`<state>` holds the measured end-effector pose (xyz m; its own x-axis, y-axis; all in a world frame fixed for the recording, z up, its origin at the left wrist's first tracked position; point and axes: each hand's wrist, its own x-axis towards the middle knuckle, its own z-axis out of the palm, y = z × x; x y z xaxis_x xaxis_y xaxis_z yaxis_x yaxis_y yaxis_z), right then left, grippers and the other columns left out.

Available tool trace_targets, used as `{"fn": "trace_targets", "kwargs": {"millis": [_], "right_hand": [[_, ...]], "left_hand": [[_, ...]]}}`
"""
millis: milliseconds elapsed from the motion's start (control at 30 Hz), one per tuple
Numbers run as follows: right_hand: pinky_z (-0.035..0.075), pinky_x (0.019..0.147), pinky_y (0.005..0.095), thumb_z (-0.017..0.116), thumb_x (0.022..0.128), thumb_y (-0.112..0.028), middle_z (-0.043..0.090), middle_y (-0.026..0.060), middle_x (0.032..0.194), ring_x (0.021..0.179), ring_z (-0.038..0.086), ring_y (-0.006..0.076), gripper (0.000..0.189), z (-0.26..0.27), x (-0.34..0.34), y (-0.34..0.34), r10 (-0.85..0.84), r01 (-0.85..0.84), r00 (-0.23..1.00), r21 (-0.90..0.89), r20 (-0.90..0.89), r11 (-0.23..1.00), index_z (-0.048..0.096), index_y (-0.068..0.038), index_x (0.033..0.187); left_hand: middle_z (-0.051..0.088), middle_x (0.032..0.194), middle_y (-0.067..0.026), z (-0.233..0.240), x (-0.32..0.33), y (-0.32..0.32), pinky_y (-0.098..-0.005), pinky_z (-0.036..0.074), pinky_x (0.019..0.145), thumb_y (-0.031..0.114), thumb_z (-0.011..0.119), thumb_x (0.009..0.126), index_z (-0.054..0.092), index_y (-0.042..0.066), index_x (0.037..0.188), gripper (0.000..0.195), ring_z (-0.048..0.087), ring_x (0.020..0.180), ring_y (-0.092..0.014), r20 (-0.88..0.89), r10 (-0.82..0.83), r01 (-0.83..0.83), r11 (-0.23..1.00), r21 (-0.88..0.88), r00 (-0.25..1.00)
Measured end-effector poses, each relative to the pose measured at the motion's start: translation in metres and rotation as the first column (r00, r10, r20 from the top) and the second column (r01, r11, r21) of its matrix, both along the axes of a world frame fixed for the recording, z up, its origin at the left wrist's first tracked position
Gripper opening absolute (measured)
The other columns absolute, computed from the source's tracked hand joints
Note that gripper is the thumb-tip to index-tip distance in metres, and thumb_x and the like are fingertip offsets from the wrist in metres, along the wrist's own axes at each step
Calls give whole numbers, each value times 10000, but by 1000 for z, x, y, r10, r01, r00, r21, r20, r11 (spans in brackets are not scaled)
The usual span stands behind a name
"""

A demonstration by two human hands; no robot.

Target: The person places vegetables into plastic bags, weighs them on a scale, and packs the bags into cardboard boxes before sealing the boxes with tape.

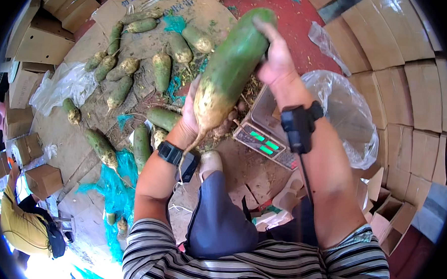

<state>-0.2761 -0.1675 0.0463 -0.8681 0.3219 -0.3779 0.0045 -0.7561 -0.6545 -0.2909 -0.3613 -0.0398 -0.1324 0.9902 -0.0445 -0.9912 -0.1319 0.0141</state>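
A large green radish (231, 64) with a pale, rooted lower end is held up between both hands. My left hand (190, 107) supports it along the lower left side, by the pale end. Around its upper right side, near the green end, my right hand (275, 55) is closed, partly hidden behind it. The long thin root hangs over my left wrist. Below my right hand stands a digital scale (263, 141) with lit green digits. Several smaller green radishes (161, 70) lie on the dirty floor beyond and left of my left hand.
Stacked cardboard boxes (395, 88) line the right side. A clear plastic bag (357, 120) lies beside the scale. Teal netting (118, 187) is at lower left, clear plastic sheeting (69, 86) further up. Another person in yellow (25, 224) is at far left near an open carton (44, 181).
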Motion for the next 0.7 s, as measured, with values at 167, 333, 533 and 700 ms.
{"fn": "trace_targets", "kwargs": {"millis": [167,333,533,700], "right_hand": [[526,773,433,672,815,-216,593,93,968,863,615,238,354,35,9,15,-346,401,916,431,-203,808,517,-105,1114],[501,891,416,681,797,-172,552,168,1185,1036,585,288,644,62,43,19,-28,177,922,358,-386,917,353,-32,1333],[542,780,415,637,830,-256,615,164,984,877,629,278,372,124,66,50,13,87,924,244,-381,966,525,-26,1101],[538,671,341,669,809,-136,607,95,862,751,621,202,290,170,107,48,-124,435,832,496,-541,752,531,-36,1044]], "left_hand": [[499,1281,-203,35,3,-13,-375,597,637,559,469,900,318,52,1400,728,610,999,-317,-260,124,-178,964,-198,958],[578,1194,-153,44,25,-15,-278,549,715,297,618,879,362,24,1375,621,636,941,-213,-545,181,-375,887,-269,819],[409,1350,-248,86,31,34,-423,454,880,546,488,887,296,25,1414,765,543,1045,-299,14,78,-78,997,-10,997],[288,1479,-197,135,50,93,-505,220,1123,543,417,915,267,12,1433,757,289,1360,-349,-53,427,-427,904,12,903]]}}
